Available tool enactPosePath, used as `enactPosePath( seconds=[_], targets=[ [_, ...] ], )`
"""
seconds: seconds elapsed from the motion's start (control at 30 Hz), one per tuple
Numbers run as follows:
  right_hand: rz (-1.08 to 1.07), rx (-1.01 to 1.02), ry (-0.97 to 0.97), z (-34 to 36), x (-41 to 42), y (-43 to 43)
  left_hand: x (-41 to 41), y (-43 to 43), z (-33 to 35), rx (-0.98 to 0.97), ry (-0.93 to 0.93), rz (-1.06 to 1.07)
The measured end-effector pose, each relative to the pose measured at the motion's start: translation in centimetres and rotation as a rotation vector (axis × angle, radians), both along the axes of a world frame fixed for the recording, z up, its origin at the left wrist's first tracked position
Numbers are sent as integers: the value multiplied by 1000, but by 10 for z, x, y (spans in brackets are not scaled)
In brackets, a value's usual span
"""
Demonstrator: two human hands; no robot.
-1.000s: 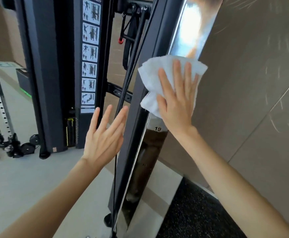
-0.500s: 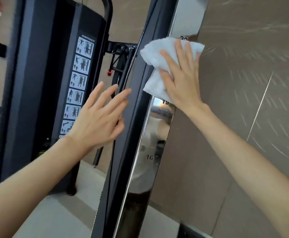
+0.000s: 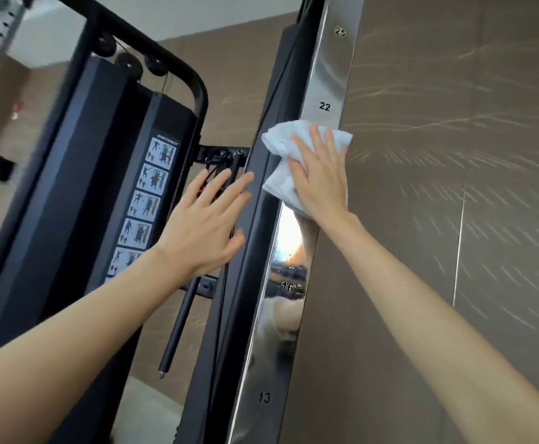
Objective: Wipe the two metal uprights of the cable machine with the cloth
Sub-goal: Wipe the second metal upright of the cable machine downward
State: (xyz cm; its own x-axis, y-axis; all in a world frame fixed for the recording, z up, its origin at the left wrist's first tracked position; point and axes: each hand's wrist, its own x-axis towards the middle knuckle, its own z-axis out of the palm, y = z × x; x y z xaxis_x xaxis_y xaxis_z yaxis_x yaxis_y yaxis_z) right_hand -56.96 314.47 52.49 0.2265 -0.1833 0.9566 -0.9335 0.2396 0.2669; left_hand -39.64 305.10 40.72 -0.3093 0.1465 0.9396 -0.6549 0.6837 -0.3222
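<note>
White cloth (image 3: 279, 182) lies pressed under the flat-fingered right hand (image 3: 321, 181) on the steel upright (image 3: 325, 68), whose long axis runs on above; the left hand (image 3: 204, 225), fingers spread, holds nothing beside it.

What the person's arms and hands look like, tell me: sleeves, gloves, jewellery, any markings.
Both forearms are bare to the frame's edge; no sleeve shows. The left hand and right hand wear no gloves. No ring, watch or bracelet shows on the fingers or wrists in view, and no markings.
</note>
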Motion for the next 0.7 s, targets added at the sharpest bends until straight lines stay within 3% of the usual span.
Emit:
enactPosePath(
  seconds=[0.17,0.27,0.43,0.7],
  targets=[
    [-48,83,236,-73,-6,1,3,-11,-2,7,-7,19],
    [-118,98,285,-45,-6,5,11,-22,-1,-34,-1,28],
    [-271,65,179,33,12,-6,12,-32,-2,-81,27,-16],
    [-202,257,482,-20,4,3,15,-47,-3,-99,60,-58]
  ],
)
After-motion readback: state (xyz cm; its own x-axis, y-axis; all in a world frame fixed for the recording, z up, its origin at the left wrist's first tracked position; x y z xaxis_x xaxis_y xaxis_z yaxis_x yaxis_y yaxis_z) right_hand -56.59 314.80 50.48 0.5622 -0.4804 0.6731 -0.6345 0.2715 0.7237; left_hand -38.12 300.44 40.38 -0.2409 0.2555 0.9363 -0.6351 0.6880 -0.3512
